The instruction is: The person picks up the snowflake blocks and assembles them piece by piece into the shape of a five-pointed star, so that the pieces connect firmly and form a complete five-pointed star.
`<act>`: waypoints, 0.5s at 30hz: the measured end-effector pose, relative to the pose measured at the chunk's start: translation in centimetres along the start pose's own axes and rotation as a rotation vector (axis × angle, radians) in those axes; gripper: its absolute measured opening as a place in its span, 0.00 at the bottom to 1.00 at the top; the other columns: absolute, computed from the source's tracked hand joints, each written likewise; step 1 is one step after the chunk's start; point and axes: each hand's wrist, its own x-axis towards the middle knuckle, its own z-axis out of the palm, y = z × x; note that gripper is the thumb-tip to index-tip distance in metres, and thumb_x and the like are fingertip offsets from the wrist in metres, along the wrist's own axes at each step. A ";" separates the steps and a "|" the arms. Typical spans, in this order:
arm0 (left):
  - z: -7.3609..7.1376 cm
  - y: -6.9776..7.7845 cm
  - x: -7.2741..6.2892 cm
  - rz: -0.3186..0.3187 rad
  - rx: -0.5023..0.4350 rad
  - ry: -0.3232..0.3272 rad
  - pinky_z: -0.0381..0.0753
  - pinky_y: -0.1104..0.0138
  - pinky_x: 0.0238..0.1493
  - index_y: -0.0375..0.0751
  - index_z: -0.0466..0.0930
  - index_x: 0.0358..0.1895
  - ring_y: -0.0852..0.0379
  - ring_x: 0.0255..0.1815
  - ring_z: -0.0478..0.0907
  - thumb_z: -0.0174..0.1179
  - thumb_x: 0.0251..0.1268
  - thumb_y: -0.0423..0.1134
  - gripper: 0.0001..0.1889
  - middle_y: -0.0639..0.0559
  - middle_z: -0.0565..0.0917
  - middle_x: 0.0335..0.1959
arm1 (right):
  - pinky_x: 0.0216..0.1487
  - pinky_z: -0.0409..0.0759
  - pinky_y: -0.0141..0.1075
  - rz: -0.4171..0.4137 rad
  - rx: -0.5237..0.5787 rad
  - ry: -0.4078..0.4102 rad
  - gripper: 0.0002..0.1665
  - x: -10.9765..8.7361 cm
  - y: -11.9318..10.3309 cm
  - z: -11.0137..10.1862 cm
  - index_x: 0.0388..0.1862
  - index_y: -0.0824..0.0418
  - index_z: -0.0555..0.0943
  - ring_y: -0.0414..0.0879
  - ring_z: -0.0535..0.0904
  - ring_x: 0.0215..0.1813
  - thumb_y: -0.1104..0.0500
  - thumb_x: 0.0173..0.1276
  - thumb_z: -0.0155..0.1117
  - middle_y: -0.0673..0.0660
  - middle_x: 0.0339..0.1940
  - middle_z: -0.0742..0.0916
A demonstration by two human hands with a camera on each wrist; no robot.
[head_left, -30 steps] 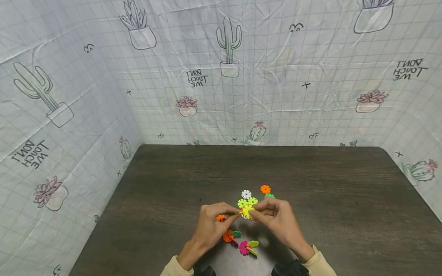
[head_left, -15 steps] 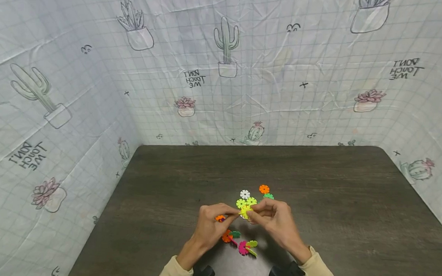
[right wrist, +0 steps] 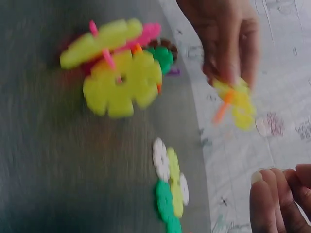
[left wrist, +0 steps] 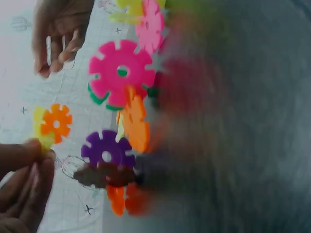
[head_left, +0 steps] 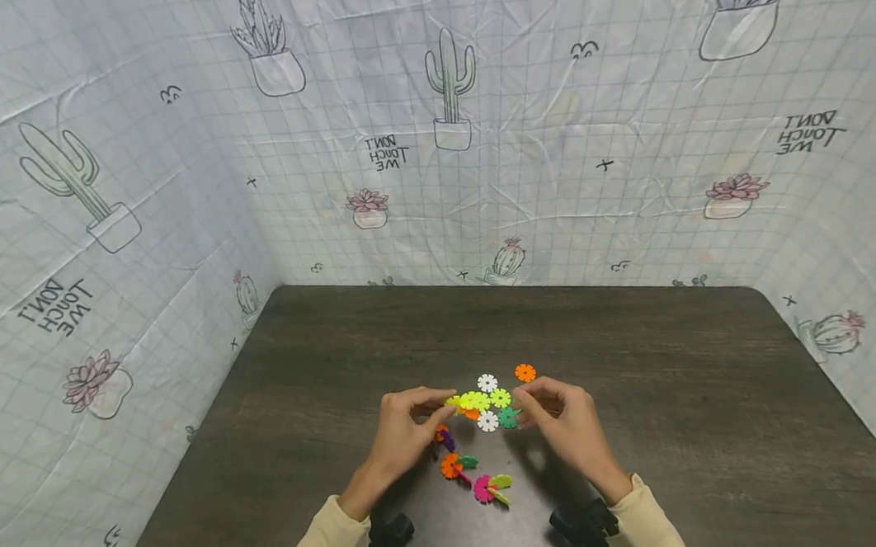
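Between thumb and fingers my left hand (head_left: 398, 441) pinches a yellow notched plastic disc (left wrist: 38, 119), which is joined to an orange notched disc (left wrist: 57, 124). The joined pair hangs above the table in both wrist views. My right hand (head_left: 571, 433) is apart from it, to the right, fingers loosely bent with nothing between them. Its fingertips are near a green disc (head_left: 508, 418) and a yellow-green disc (head_left: 501, 398). Two white discs (head_left: 488, 383) lie between the hands, and a loose orange disc (head_left: 525, 372) lies farther back.
Nearer the body sit joined disc clusters: pink with yellow (head_left: 484, 489), orange with green and pink (head_left: 451, 466), and one with purple (head_left: 449, 441) by the left hand. The dark table (head_left: 663, 376) ends at a cactus-print cloth (head_left: 389, 73) behind it.
Both hands held the yellow and orange discs together; the right hand has let go and drawn off right. The left hand has moved slightly left and away with the pair.
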 end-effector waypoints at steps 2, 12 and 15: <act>-0.3 -0.3 0.2 -0.059 0.007 -0.009 0.89 0.70 0.43 0.44 0.91 0.52 0.59 0.37 0.90 0.73 0.65 0.36 0.13 0.51 0.93 0.41 | 0.36 0.90 0.43 0.001 -0.042 0.014 0.06 0.2 0.2 -0.5 0.43 0.59 0.88 0.49 0.91 0.31 0.58 0.76 0.67 0.66 0.36 0.92; -0.9 -1.6 0.6 -0.222 0.093 -0.095 0.89 0.70 0.42 0.40 0.91 0.50 0.58 0.37 0.90 0.71 0.67 0.35 0.10 0.47 0.93 0.40 | 0.34 0.84 0.31 -0.055 -0.330 -0.061 0.05 0.9 2.2 -1.1 0.44 0.61 0.89 0.46 0.87 0.31 0.61 0.73 0.70 0.55 0.34 0.92; -0.9 -1.9 0.6 -0.255 0.111 -0.113 0.90 0.69 0.42 0.39 0.91 0.49 0.57 0.37 0.90 0.71 0.68 0.35 0.10 0.46 0.93 0.41 | 0.31 0.82 0.30 -0.061 -0.337 -0.139 0.06 1.1 2.9 -0.9 0.44 0.62 0.89 0.42 0.86 0.29 0.64 0.71 0.72 0.53 0.31 0.91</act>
